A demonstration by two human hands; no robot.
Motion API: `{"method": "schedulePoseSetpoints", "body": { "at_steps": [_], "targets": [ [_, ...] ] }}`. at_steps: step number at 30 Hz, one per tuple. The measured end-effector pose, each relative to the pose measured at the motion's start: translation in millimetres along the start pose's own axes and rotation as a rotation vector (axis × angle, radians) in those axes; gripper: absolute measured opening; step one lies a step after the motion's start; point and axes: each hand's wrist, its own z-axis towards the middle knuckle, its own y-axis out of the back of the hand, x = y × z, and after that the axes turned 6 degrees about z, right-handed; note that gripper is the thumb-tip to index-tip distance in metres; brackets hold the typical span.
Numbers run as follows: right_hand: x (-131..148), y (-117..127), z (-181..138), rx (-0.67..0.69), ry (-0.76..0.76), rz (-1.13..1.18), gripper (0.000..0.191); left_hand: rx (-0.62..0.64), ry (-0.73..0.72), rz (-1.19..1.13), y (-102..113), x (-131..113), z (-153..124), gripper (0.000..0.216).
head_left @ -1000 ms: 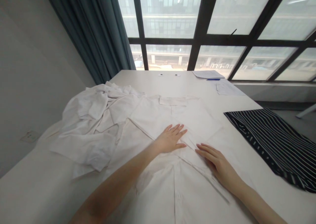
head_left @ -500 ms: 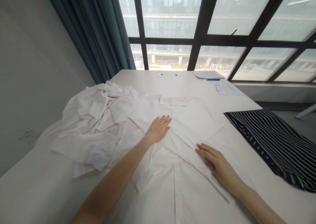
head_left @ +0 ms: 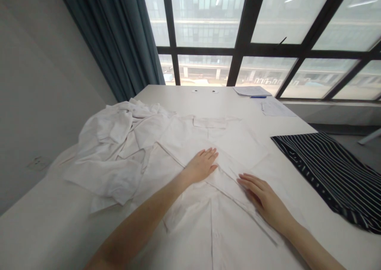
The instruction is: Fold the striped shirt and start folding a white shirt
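A white shirt (head_left: 190,206) lies spread on the table, its collar (head_left: 210,122) toward the window. One sleeve (head_left: 226,182) runs diagonally across it. My left hand (head_left: 203,165) rests flat on this sleeve near the middle of the shirt, palm down with fingers stretched out. Closer to me on the right, my right hand (head_left: 262,198) touches the same sleeve along its edge, fingers extended and slightly curved. Neither hand grips the cloth. What lies under the palms is hidden.
Crumpled white garments (head_left: 116,143) are heaped at the left of the table (head_left: 178,99). A black-and-white striped cloth (head_left: 324,175) hangs over the right edge. Papers (head_left: 251,90) and a blue pen (head_left: 258,97) lie at the far right corner. Beyond stand a curtain (head_left: 119,36) and window.
My left hand has slid to the right and slightly toward me along the sleeve. My right hand has stayed almost in place.
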Motion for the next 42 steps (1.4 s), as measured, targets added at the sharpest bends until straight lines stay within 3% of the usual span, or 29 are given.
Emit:
{"method": "schedulePoseSetpoints", "body": {
  "at_steps": [6,12,17,26,31,37,42],
  "targets": [
    [-1.2,-2.6,1.1,-0.047,0.022,-0.012,0.029,-0.015,-0.086,-0.048,2.3,-2.3,-4.1,0.060],
    [1.1,-2.1,3.5,-0.079,0.043,-0.006,0.023,-0.182,-0.277,-0.131,-6.5,0.5,3.5,0.023],
    [2.3,-1.0,4.1,-0.090,0.055,-0.017,0.022,-0.338,-0.416,0.006,-0.4,-4.0,6.7,0.015],
    [1.4,-0.7,2.7,-0.115,0.059,-0.017,0.021,-0.481,-0.398,0.155,8.1,-7.2,6.1,0.020],
    [0.1,-1.2,1.4,-0.116,0.041,-0.021,0.022,-0.481,-0.376,0.131,5.5,-6.6,6.0,0.019],
    [1.1,-1.1,3.0,-0.080,0.046,-0.013,0.025,-0.354,-0.343,0.002,-11.1,1.6,8.1,0.017],
    [2.9,0.4,3.6,-0.090,0.042,-0.014,0.021,-0.390,-0.392,0.080,-11.7,3.7,9.5,0.013]
  ]
}}
